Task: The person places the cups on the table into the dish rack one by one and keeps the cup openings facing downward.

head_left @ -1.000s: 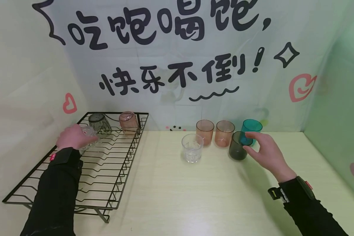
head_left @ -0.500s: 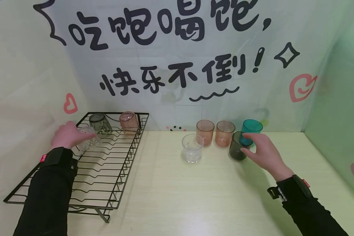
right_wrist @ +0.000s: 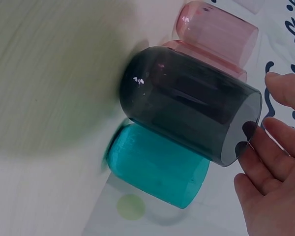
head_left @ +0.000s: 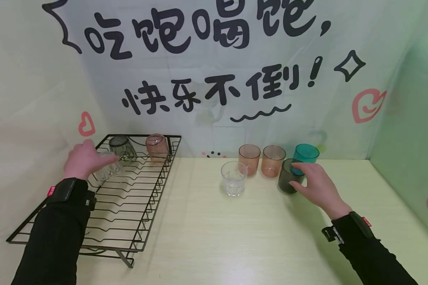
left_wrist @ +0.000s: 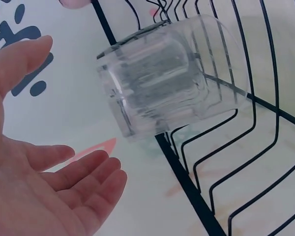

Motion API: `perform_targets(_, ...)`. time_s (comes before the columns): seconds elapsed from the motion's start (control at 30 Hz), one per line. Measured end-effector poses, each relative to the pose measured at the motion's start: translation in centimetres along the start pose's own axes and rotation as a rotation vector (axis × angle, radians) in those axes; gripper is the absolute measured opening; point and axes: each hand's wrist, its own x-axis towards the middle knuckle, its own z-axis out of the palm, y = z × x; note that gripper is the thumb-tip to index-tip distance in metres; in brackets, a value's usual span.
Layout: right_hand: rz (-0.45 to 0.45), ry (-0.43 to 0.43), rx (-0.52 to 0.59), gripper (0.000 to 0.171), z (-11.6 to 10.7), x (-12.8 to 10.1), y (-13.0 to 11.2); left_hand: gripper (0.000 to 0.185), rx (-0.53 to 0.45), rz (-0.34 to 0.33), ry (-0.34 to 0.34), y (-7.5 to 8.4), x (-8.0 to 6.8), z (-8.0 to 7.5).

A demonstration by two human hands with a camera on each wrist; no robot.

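On the black wire rack (head_left: 108, 200), a clear glass (head_left: 108, 171) lies upside down and leaning. My left hand (head_left: 85, 161) is beside it with thumb and fingers spread; in the left wrist view a gap separates the hand from that glass (left_wrist: 152, 78). My right hand (head_left: 317, 186) hovers at the rim of a dark grey tumbler (head_left: 286, 182), thumb and fingers apart. From the right wrist, its fingertips overlap the far side of the dark tumbler's (right_wrist: 187, 103) mouth, while the thumb stays off the glass. A teal tumbler (right_wrist: 157, 164) stands right behind it.
Two pinkish-orange tumblers (head_left: 249, 160) and a clear glass (head_left: 233, 180) stand upright left of the dark one. At the rack's back sit an upturned grey glass (head_left: 123, 148) and an upturned pink glass (head_left: 157, 148). A printed cloth wall (head_left: 207, 130) closes the back.
My left hand has come away from the clear glass on the rack, drawing left and opening its fingers. My right hand has edged slightly left over the dark tumbler.
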Motion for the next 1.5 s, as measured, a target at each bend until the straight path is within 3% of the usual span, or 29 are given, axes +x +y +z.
perform_targets(0.63,-0.068,0.028,-0.054,0.053,0.9,0.2,0.1,0.114,0.033,0.108,-0.043,3.7,-0.4,-0.4)
perform_targets(0.97,-0.071,0.013,-0.084,0.056,1.6,0.4,0.4,0.106,0.046,0.172,-0.03,6.3,-1.1,-0.4)
perform_targets(1.5,-0.107,0.018,-0.159,0.056,2.2,0.5,0.3,0.102,0.015,0.265,-0.072,10.3,-3.0,0.0)
